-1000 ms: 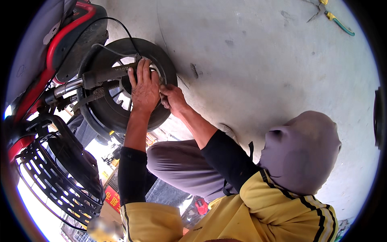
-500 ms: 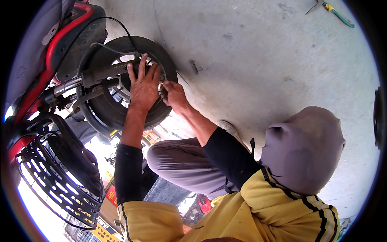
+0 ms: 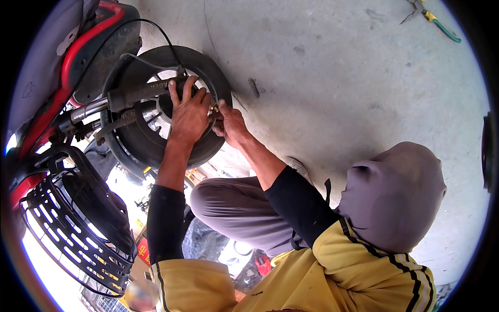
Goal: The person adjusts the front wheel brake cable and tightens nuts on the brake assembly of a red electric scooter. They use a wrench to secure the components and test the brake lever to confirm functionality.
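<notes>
A small motorbike wheel with a black tyre (image 3: 221, 83) stands at the end of a dark front fork leg (image 3: 136, 95). My left hand (image 3: 190, 115) lies over the wheel's hub and fork end, its fingers spread and slightly bent. Beside it, at the right side of the rim, my right hand (image 3: 232, 124) is closed, thumb up and fingers curled under. Between the two hands shows a small brass-coloured piece (image 3: 213, 108), too small to name. Whether my right fingers grip it is hidden. A black cable (image 3: 165, 39) runs down to the hub.
Pliers with green and yellow handles (image 3: 442, 27) lie on the concrete floor (image 3: 322, 78) at the far right. Red bodywork (image 3: 67, 67) and a black slotted basket (image 3: 78, 234) are at the left. My bent knee (image 3: 218, 200) is below the wheel.
My left fingers have drawn in and bent a little over the hub. My right hand's thumb has lifted and straightened near the rim. The whole view has shifted slightly.
</notes>
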Tool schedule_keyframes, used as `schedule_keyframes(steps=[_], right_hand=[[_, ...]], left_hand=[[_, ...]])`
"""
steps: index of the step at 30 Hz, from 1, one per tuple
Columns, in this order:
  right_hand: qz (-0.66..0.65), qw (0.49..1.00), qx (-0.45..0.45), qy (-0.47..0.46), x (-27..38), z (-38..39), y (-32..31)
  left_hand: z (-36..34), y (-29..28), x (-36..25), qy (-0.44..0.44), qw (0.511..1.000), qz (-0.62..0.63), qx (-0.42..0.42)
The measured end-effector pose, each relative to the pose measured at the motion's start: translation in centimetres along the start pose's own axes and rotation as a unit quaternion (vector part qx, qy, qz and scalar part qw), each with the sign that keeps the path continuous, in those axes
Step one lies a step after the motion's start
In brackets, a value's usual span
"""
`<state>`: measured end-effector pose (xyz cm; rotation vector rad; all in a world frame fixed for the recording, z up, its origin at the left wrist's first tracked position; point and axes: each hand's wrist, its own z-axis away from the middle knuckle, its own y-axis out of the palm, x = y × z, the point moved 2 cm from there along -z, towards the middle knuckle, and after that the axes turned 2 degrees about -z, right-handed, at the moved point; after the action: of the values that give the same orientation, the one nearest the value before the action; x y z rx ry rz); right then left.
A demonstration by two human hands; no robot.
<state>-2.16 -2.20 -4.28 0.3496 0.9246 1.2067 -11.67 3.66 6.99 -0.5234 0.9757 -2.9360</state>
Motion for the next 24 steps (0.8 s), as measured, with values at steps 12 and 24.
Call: schedule_keyframes(steps=[12, 24], right_hand=[[-0.010, 0.998, -0.050, -0.041, -0.5, 0.2, 0.3], [0.004, 0.999, 0.020, -0.043, -0.5, -0.3, 0.2]], left_hand=[[0.0, 0.3, 0.1, -0.002, 1.000, -0.001, -0.014], [-0.1, 0.3, 0.1, -0.001, 0.999, -0.003, -0.033]])
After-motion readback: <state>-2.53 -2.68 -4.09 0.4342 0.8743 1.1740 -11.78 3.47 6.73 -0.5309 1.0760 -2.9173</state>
